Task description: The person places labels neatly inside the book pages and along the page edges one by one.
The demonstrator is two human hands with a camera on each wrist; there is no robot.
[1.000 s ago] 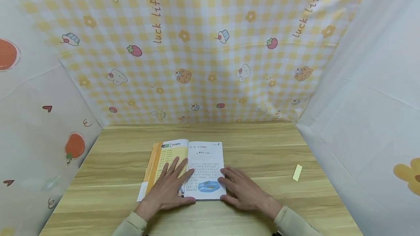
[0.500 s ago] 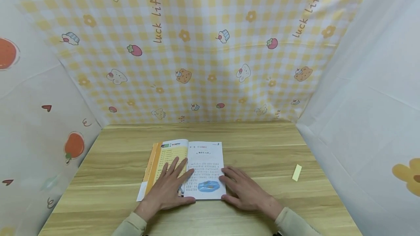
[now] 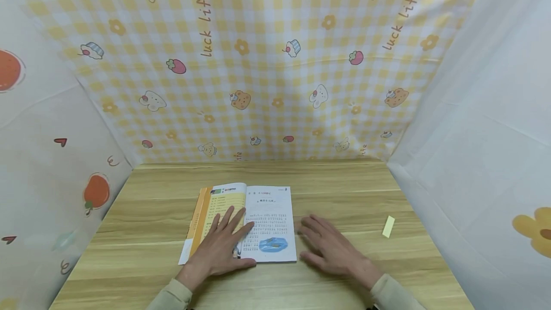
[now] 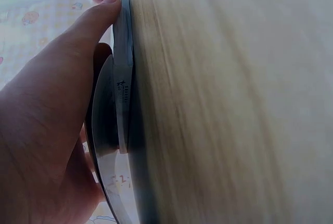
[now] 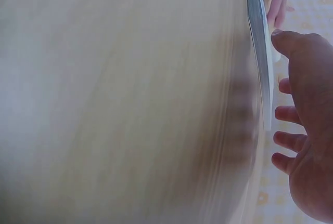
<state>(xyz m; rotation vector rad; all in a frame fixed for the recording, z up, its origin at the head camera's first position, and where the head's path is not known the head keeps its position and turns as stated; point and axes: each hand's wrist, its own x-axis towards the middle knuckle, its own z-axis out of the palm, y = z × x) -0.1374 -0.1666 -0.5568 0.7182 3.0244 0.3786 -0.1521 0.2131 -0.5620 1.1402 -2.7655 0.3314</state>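
Note:
An open book (image 3: 269,207) lies on the wooden table, its right page printed with text and a blue picture, its left page yellowish beside an orange cover flap (image 3: 199,216). My left hand (image 3: 219,250) rests spread over the left page and the fold, thumb at the lower edge. In the left wrist view the thumb touches the edge of the book's page block (image 4: 123,31). My right hand (image 3: 329,248) is just off the book's right edge, fingers pointing toward it and holding nothing. The right wrist view has its fingers (image 5: 291,114) apart from the book's edge (image 5: 260,42).
A small pale yellow strip (image 3: 389,226) lies on the table (image 3: 344,190) to the right of my right hand. A yellow checked cloth (image 3: 267,75) hangs behind the table, and white cloths close off both sides.
My right hand has moved a little to the right, off the book's right edge. My left hand and the book have stayed in place.

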